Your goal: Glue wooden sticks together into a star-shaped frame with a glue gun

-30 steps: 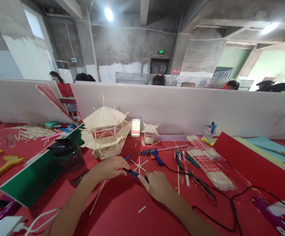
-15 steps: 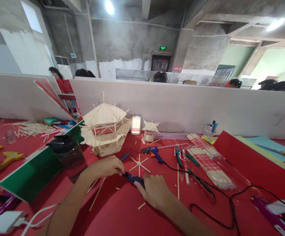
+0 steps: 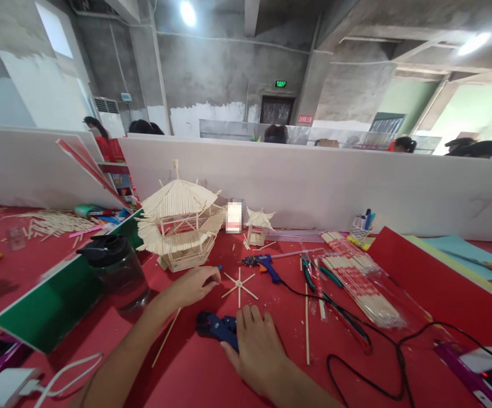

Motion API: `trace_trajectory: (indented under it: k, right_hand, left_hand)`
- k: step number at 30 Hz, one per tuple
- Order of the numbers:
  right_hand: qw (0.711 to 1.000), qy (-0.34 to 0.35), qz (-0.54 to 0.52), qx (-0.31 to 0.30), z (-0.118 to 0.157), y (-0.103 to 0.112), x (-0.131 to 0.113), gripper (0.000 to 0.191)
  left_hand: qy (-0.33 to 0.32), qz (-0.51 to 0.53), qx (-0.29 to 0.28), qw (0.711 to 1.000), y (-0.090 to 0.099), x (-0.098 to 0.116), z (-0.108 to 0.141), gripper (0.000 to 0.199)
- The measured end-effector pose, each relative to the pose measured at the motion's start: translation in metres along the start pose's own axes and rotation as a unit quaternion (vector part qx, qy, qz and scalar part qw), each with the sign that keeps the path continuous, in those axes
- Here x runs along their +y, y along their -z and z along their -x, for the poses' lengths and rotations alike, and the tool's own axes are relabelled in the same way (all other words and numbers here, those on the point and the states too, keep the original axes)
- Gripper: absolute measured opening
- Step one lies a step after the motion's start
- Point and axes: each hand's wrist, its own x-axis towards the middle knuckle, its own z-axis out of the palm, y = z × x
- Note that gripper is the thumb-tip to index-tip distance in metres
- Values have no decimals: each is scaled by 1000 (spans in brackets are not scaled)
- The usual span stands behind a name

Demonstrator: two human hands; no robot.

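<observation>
My right hand (image 3: 259,348) is wrapped over the handles of a dark blue cutter-like tool (image 3: 215,327), low on the red table. My left hand (image 3: 200,283) is up and to the left of it, fingers curled together beside a small blue piece (image 3: 219,267); whether anything is pinched there is hidden. Between and beyond the hands lies a six-armed star of thin sticks (image 3: 239,284). A large stick pavilion (image 3: 180,226) stands behind my left hand, and a small stick pavilion (image 3: 259,226) stands further right. A blue glue gun (image 3: 265,263) lies behind the star.
A dark bottle (image 3: 116,272) and a green board (image 3: 50,311) stand at the left. To the right are pliers (image 3: 308,275), bagged stick bundles (image 3: 360,283), a looping black cable (image 3: 401,362) and a red board (image 3: 445,283). People are visible beyond the white partition (image 3: 305,187).
My left hand has come off the blue tool and moved up slightly. The tool and my right hand have moved down and a little left.
</observation>
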Motion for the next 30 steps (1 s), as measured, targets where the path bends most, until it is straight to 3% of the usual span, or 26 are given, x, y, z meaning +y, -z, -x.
trace_trajectory:
  k: [8, 14, 17, 19, 22, 26, 30]
  right_hand:
    - [1000, -22, -14, -7, -1, -9, -3, 70]
    - [997, 0, -78, -12, 5, 11, 1, 96]
    - [995, 6, -102, 22, 1, 38, 21, 77]
    - [993, -8, -100, 55, -11, 55, 45, 49]
    - [993, -53, -72, 79, -39, 70, 87, 33]
    - [989, -145, -22, 20, -79, 61, 125, 39]
    - [985, -172, -19, -1, -102, 42, 135, 49]
  left_hand:
    - [-4, -37, -9, 999, -14, -3, -2, 19]
    - [-11, -61, -28, 998, -17, 5, -3, 21]
    - [-17, -65, -29, 997, -18, 10, -2, 22]
    - [-24, -66, -32, 997, -19, 12, -2, 23]
    - [-28, -71, -35, 996, -21, 16, -3, 25]
    - [-55, -83, -26, 995, -24, 21, -5, 26]
    - [-118, -79, -34, 989, -28, 21, -5, 24]
